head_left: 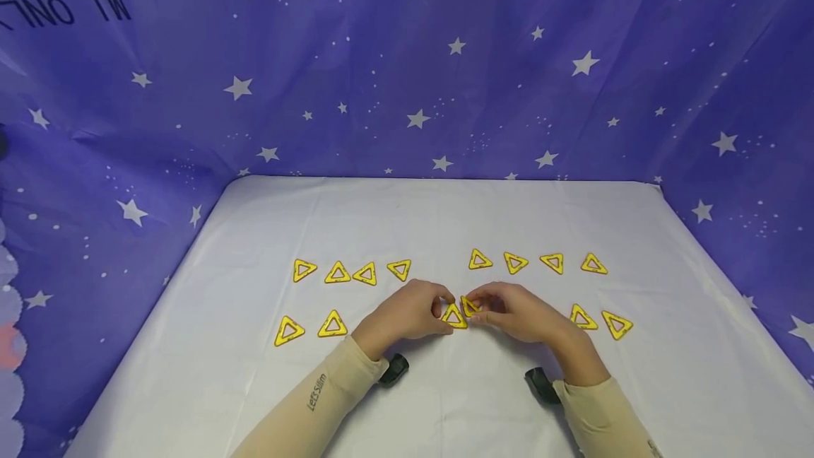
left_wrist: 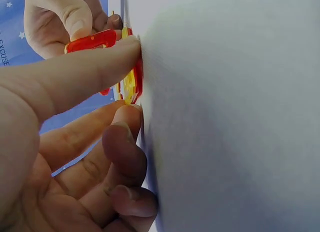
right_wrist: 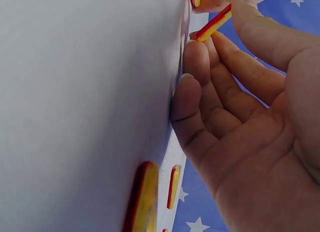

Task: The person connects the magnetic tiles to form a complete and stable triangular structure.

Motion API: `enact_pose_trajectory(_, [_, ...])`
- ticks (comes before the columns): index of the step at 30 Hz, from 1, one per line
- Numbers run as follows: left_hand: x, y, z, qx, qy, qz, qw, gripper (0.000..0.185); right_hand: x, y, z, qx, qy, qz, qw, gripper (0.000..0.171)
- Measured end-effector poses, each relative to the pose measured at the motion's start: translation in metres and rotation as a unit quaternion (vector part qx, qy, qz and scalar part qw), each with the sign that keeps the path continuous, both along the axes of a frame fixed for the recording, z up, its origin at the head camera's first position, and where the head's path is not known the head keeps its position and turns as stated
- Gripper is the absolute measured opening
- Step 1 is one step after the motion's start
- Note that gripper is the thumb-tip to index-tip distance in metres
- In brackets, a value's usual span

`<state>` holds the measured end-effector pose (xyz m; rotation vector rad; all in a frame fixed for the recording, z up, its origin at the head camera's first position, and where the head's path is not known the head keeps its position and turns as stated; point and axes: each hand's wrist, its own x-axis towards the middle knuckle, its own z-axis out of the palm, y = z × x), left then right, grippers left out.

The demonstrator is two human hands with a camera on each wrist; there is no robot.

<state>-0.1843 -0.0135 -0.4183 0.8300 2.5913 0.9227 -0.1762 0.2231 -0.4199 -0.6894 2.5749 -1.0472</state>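
Observation:
Two yellow triangle tiles meet in the middle of the white table [head_left: 445, 225]. My left hand [head_left: 445, 313] pinches one triangle tile [head_left: 453, 317] that lies flat on the cloth. In the left wrist view my thumb and forefinger sit on either side of this flat tile [left_wrist: 132, 86]. My right hand [head_left: 478, 308] pinches a second triangle tile [head_left: 470, 306] and holds it tilted, its edge against the first. From the right wrist this tilted tile [right_wrist: 215, 24] shows between thumb and fingers, and my other fingers rest on the table.
Several more yellow triangles lie in two rows: a far left group [head_left: 338, 273], a far right group [head_left: 515, 261], two near left [head_left: 332, 324] and two near right [head_left: 617, 324]. A purple starry cloth [head_left: 407, 90] walls the back and sides.

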Motion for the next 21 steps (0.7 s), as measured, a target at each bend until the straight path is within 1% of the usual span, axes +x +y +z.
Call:
enact_pose_trajectory(3, [0.000, 0.000, -0.001, 0.003, 0.000, 0.002, 1.0000, 0.038, 0.002, -0.002, 0.002, 0.006, -0.006, 0.000, 1.000, 0.031])
enact_pose_trajectory(9, [0.000, -0.001, -0.001, 0.011, -0.001, 0.003, 0.9999, 0.037, 0.006, -0.006, 0.007, 0.004, 0.004, 0.002, 1.000, 0.029])
enact_pose_trajectory(13, [0.001, -0.001, 0.001, 0.006, -0.002, 0.005, 1.0000, 0.038, 0.006, -0.008, 0.007, 0.004, 0.024, 0.010, 1.000, 0.025])
enact_pose_trajectory(15, [0.001, -0.001, 0.001, 0.002, 0.003, 0.003, 1.0000, 0.032, 0.006, -0.008, 0.006, 0.005, 0.041, 0.013, 0.999, 0.022])
enact_pose_trajectory(18, [0.001, -0.001, 0.002, -0.003, 0.016, -0.005, 0.9999, 0.015, 0.006, -0.010, 0.005, 0.006, 0.059, 0.018, 0.998, 0.018])
enact_pose_trajectory(19, [0.001, -0.001, 0.002, -0.001, 0.017, -0.006, 0.9998, 0.014, 0.006, -0.010, 0.005, 0.007, 0.063, 0.018, 0.998, 0.018])
enact_pose_trajectory(21, [0.000, -0.001, 0.002, 0.000, 0.023, -0.008, 0.9997, 0.022, 0.006, -0.011, 0.004, 0.011, 0.069, 0.015, 0.997, 0.017])
